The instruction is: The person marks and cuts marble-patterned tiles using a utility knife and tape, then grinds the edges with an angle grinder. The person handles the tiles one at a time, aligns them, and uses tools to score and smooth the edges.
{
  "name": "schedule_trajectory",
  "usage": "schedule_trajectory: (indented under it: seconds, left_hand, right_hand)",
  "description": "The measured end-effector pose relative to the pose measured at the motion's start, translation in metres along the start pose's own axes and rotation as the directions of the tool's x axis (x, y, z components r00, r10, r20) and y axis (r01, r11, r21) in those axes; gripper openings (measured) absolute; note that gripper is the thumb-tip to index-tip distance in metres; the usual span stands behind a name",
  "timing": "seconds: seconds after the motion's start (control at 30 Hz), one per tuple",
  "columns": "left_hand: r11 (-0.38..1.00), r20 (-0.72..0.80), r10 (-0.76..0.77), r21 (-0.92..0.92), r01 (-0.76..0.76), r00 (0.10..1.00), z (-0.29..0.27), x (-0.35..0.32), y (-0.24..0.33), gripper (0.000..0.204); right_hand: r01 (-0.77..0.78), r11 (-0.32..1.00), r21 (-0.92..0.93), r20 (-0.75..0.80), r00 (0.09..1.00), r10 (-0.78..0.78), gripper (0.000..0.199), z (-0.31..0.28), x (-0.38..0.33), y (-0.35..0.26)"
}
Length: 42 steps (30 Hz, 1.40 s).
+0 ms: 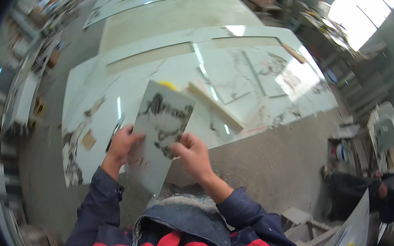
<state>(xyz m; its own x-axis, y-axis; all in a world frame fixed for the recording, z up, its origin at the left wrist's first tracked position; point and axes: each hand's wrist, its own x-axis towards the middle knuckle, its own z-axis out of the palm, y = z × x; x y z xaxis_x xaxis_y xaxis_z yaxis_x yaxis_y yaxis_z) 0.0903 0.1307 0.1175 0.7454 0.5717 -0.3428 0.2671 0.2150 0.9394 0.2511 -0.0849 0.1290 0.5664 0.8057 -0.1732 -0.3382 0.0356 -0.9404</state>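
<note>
- The patterned strip (pixel 163 123), pale with dark blotches and a red mark, is in front of the person, between both hands; its far end overlaps the big veined sheet (pixel 159 71) in view, its near end is beside the apron (pixel 189 216).
- The left hand (pixel 123 143) is clamped on the strip's left edge, thumb on the face; its other fingers are mostly hidden behind.
- The right hand (pixel 194 153) pinches the right edge, thumb on the face, fingers out of sight behind.
- The strip looks smooth and stiff, so a loose or dusty grip could let it slide toward the floor (pixel 272 158) and chip.
- Uneven twisting by the two hands might crack it, if it is as brittle as it looks.
- Its far end could knock the pale bar (pixel 216 106) or the yellow object (pixel 167 85) just beyond, should it be lowered carelessly; contact with the sheet cannot be told.
- A swing of the left hand could brush the dark slim tool (pixel 115 132) just beside it.
- Bare fingers risk a cut if the edges are sharp.
</note>
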Motion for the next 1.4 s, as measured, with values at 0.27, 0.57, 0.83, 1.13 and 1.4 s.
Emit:
schedule_trajectory:
  seconds: [0.27, 0.57, 0.83, 1.13, 1.4]
  left_hand:
    - [0.657, -0.429, 0.187, -0.615, -0.437, 0.884, -0.005, -0.096, -0.023, 0.043]
    - [0.393, -0.737, 0.221, -0.532, -0.75, 0.639, -0.031, -0.202, -0.039, 0.061]
    - [0.267, -0.773, 0.146, -0.57, -0.777, 0.618, -0.089, -0.238, -0.114, 0.064]
    - [0.061, -0.656, -0.023, -0.754, -0.654, 0.755, -0.19, -0.277, -0.241, 0.066]
    - [0.006, -0.662, -0.113, -0.746, -0.666, 0.741, -0.194, -0.24, -0.294, 0.067]
  right_hand:
    - [-0.014, 0.992, 0.126, 0.547, 0.835, -0.058, 0.064, 0.04, 0.0, -0.031]
    - [-0.091, 0.993, 0.074, 0.795, 0.606, -0.003, 0.081, 0.063, -0.049, 0.034]
    - [0.173, 0.983, -0.056, 0.619, 0.779, -0.102, 0.019, 0.148, -0.07, 0.085]
    - [0.3, 0.736, -0.607, 0.475, 0.879, 0.033, 0.022, 0.23, -0.1, 0.14]
    - [0.022, 0.719, -0.695, 0.245, 0.947, 0.208, 0.028, 0.223, -0.09, 0.168]
